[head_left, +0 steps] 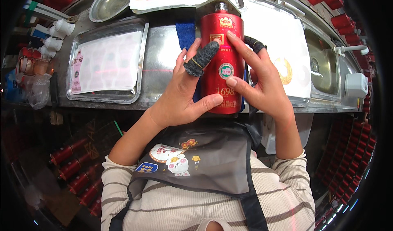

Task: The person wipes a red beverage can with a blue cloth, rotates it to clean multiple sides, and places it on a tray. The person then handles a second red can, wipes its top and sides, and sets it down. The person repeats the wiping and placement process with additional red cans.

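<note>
Left hand (175, 96): fingers spread, thumb laid on red bottle (221, 63).
Bottle place: flanked by both hands, near counter (163, 51) edge.
Right hand (266, 85): index, thumb rested on bottle, unclamped.
Slip risk: might be caused by uneven thumb pressure.

Through my head view, a stainless-steel counter (161, 38) carried everything. At its left part I saw a shallow metal tray (145, 38) filled with pink-and-white printed sheets, and behind it a round metal basin (98, 15). A blue cloth (185, 33) lay mid-counter, much of it hidden from me by a red bottle (223, 59). White sheets (282, 40) covered the right part, beside an inset sink (341, 77); a white plastic container (357, 85) occupied the right end.
</note>
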A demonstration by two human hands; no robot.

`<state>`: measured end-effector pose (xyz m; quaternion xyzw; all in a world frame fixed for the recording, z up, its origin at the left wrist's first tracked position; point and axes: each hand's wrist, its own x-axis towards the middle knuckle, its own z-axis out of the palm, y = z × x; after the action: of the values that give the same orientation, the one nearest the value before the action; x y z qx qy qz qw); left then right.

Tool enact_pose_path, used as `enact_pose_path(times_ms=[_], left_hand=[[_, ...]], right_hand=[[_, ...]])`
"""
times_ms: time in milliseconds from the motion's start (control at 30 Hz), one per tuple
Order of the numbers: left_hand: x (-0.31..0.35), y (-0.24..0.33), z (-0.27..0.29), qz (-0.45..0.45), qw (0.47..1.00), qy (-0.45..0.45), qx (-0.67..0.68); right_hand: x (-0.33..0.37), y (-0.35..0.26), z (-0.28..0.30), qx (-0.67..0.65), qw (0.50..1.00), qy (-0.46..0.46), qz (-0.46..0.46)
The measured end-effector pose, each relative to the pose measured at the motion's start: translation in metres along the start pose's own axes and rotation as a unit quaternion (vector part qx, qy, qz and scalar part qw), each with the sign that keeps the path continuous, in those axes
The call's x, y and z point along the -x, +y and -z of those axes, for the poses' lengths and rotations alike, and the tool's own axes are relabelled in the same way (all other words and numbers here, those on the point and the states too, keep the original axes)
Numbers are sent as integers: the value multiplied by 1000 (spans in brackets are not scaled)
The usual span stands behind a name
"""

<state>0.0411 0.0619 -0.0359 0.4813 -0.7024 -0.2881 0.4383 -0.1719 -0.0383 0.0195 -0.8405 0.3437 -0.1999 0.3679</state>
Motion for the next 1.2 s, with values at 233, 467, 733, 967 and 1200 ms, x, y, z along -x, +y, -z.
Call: enact_pose_path(times_ms=[233, 467, 733, 967, 1200], left_hand=[[-3, 7, 5, 9, 1000, -6, -13], [-2, 15, 4, 27, 1000, -3, -9], [-3, 14, 1, 12, 999, -10, -34], [-3, 15, 2, 8, 999, -10, -36], [-3, 11, 1, -3, 999, -2, -37]], right_hand=[[1, 0, 3, -15, 1000, 3, 16], [0, -7, 5, -35, 999, 14, -33], [0, -13, 7, -27, 999, -25, -39], [0, -8, 3, -36, 999, -5, -2], [0, -6, 2, -32, 999, 5, 22]])
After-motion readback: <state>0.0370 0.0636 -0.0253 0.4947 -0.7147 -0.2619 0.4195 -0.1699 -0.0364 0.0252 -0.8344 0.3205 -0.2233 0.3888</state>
